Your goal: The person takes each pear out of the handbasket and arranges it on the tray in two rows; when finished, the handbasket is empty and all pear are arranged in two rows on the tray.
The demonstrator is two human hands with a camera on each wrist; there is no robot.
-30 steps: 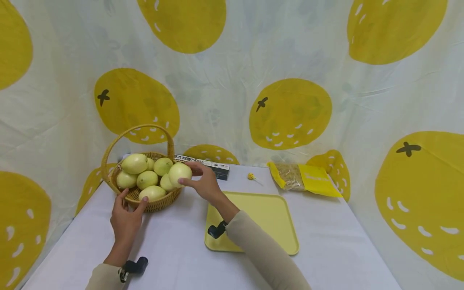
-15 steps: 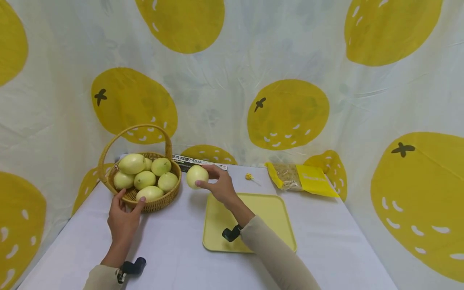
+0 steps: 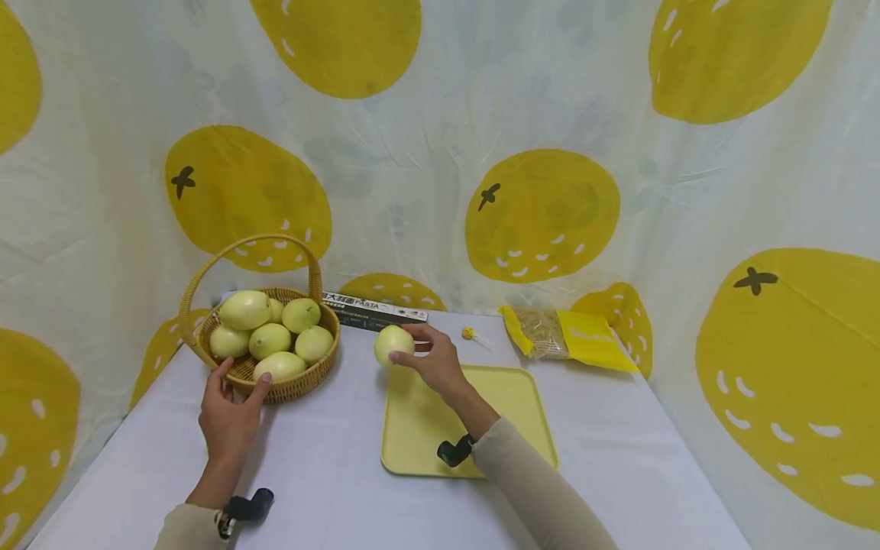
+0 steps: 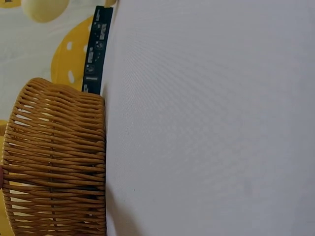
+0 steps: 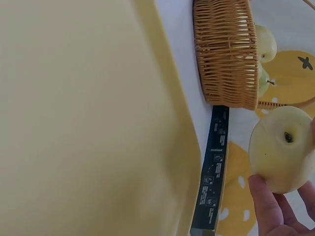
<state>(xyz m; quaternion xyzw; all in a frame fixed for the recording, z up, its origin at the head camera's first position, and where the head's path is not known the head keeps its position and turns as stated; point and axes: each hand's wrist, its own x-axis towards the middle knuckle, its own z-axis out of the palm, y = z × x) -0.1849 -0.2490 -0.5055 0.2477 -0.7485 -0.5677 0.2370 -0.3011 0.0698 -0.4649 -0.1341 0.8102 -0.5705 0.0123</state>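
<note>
In the head view, my right hand (image 3: pixel 438 363) pinches a pale yellow-green pear (image 3: pixel 395 345) between thumb and fingers, off the table near the far left corner of a yellow tray (image 3: pixel 399 451). The right wrist view shows this pear's dark-centred end (image 5: pixel 288 137) and fingertips (image 5: pixel 266 199) against its side. My left hand (image 3: pixel 230 416) holds the front rim of a wicker basket (image 3: pixel 297 388), fingers and thumb bent at the edge. Several more pears (image 3: pixel 269 341) fill the basket. Most of the left hand is out of the left wrist view.
Behind the basket lies a long dark pasta box (image 3: pixel 374 312). A small yellow lollipop (image 3: pixel 469 333) lies beyond the tray, left of a yellow packet of noodles (image 3: pixel 571 336). A curtain with yellow fruit prints (image 3: pixel 412 191) hangs behind the white-covered table (image 3: pixel 323 473).
My right hand has carried the pear out from the basket's right side, rightward to the tray's far left corner. The left hand stays at the basket rim.
</note>
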